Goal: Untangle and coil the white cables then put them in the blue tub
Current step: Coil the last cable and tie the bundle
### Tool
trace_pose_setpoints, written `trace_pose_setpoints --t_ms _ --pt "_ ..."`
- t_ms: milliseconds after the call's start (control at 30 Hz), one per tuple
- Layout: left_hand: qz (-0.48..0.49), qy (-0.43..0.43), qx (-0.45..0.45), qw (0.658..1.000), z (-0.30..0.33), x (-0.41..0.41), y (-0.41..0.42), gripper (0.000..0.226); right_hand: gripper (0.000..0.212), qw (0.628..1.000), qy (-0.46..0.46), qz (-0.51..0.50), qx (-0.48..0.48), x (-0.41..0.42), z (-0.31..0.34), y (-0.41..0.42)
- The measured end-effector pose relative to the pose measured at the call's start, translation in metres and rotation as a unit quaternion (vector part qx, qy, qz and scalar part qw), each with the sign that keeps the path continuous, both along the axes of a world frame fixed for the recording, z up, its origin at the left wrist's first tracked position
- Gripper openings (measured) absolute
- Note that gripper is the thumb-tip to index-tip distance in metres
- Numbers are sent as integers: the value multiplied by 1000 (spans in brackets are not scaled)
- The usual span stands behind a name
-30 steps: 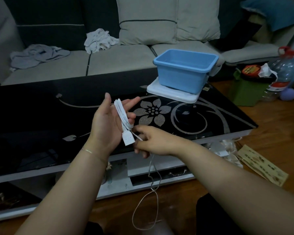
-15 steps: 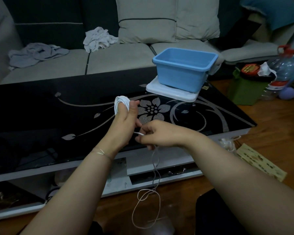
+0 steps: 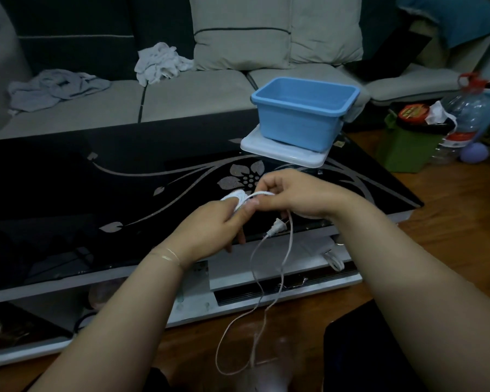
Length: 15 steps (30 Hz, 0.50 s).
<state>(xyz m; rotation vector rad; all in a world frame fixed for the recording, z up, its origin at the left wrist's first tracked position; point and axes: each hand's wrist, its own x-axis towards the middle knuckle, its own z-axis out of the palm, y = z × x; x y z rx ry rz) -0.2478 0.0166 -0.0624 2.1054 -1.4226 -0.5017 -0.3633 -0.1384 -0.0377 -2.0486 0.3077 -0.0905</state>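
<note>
The thin white power cable [image 3: 269,267] is in both my hands, above the near edge of the black glass coffee table with the silver flower pattern [image 3: 153,176]. My left hand [image 3: 212,224] is clenched around the wound bundle of it, whose white loops stick out past my thumb. My right hand [image 3: 297,193] pinches the next stretch of cable between thumb and fingers, pulled taut across to the bundle. From there the loose tail drops in a long loop towards the brown wooden floor [image 3: 450,222], and its small white two-pin plug [image 3: 277,226] hangs just below my hands.

The light blue rectangular plastic tub [image 3: 303,120] stands farther back on the table, on a flat white slab [image 3: 283,154], well apart from the cable. Beyond the table is the grey sofa [image 3: 181,97] with a crumpled white cloth [image 3: 159,63] and pale cushions [image 3: 266,32].
</note>
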Motion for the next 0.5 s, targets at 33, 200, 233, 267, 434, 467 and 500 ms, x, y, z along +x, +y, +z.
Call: trace_pose_setpoints --t_ms 33,200,233,267,434,467,500 --pt "-3 63 -18 998 1 -3 -1 61 13 1000 -16 -19 6 0 1 -4" --pt "-5 254 -96 962 8 -9 -1 44 19 994 -72 -82 2 1 0 -12" --pt "-9 279 -103 955 10 -11 0 44 17 993 -78 -85 7 2 -2 -11" --pt "-12 301 -109 947 12 -11 0 45 15 993 -83 -86 13 4 -4 -10" --pt "-20 413 -128 901 18 -13 0 51 19 986 -112 -87 84 13 -12 -3" --pt "-20 428 -129 895 18 -13 0 51 18 985 -118 -87 96 14 -14 -1" --pt "-18 439 -131 889 19 -13 0 52 19 984 -123 -87 100 15 -15 1"
